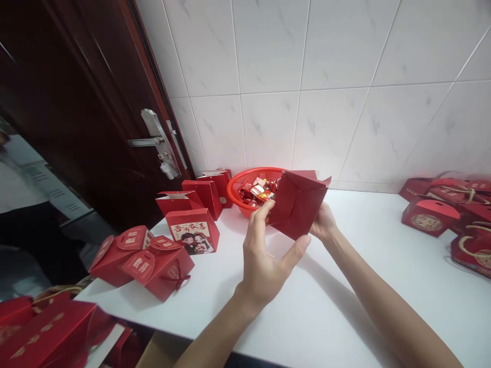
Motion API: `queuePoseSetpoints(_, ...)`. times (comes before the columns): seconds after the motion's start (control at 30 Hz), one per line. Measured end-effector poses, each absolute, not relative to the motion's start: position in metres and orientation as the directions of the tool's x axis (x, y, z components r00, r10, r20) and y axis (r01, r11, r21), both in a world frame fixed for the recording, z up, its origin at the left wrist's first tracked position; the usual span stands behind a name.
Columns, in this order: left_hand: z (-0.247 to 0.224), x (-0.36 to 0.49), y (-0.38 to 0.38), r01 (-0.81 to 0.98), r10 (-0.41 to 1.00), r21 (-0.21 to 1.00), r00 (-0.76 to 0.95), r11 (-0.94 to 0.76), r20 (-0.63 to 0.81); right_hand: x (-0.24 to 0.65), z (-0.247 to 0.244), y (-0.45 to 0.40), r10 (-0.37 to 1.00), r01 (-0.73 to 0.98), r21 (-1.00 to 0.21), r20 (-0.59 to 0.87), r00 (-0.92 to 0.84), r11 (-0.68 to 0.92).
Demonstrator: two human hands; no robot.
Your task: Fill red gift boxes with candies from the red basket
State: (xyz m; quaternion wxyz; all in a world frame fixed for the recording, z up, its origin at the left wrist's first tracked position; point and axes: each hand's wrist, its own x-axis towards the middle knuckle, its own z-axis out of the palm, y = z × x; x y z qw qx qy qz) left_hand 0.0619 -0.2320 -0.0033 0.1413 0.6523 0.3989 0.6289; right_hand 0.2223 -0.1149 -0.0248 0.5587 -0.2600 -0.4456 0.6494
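Observation:
A plain red paper box [297,204], tilted, with flaps standing out at its top, is held up above the white table [345,327]. Its near side is grasped by my left hand [264,250], thumb at the lower edge and fingertips at the left edge. Behind the box's right side is my right hand [324,222], its fingers mostly hidden by the box. Just behind and to the left sits a red plastic basket [238,197] holding wrapped candies [261,190].
Several red gift boxes [194,232] stand on the table's left part, and more [429,215] lie at the right. Further red boxes [49,332] are at the lower left. A tiled wall, a dark door with a handle [153,140] and a partly visible person lie beyond.

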Motion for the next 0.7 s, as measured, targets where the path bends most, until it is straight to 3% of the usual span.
queuePoseSetpoints(0.13,-0.003,0.052,-0.227,0.306,0.661,0.681,-0.181,-0.665,0.728,0.232,-0.017,-0.119,0.933,-0.359,-0.933,0.161,-0.322,0.037)
queuePoseSetpoints(0.23,-0.004,0.039,-0.218,0.206,0.681,0.730,-0.265,-0.652,0.683,0.238,-0.009,-0.122,0.935,-0.203,-0.964,0.225,-0.272,0.173)
queuePoseSetpoints(0.33,-0.006,0.028,-0.210,0.106,0.709,0.769,-0.327,-0.630,0.626,0.239,0.005,-0.131,0.927,-0.104,-0.931,0.360,-0.107,0.350)
queuePoseSetpoints(0.53,-0.017,0.019,-0.199,-0.096,0.800,0.837,-0.370,-0.539,0.473,0.232,0.032,-0.162,0.799,0.053,-0.799,0.601,0.024,0.599)
queuePoseSetpoints(0.7,-0.018,0.018,-0.202,-0.055,0.806,0.844,-0.336,-0.533,0.487,0.233,0.042,-0.177,0.791,-0.020,-0.792,0.611,-0.030,0.611)
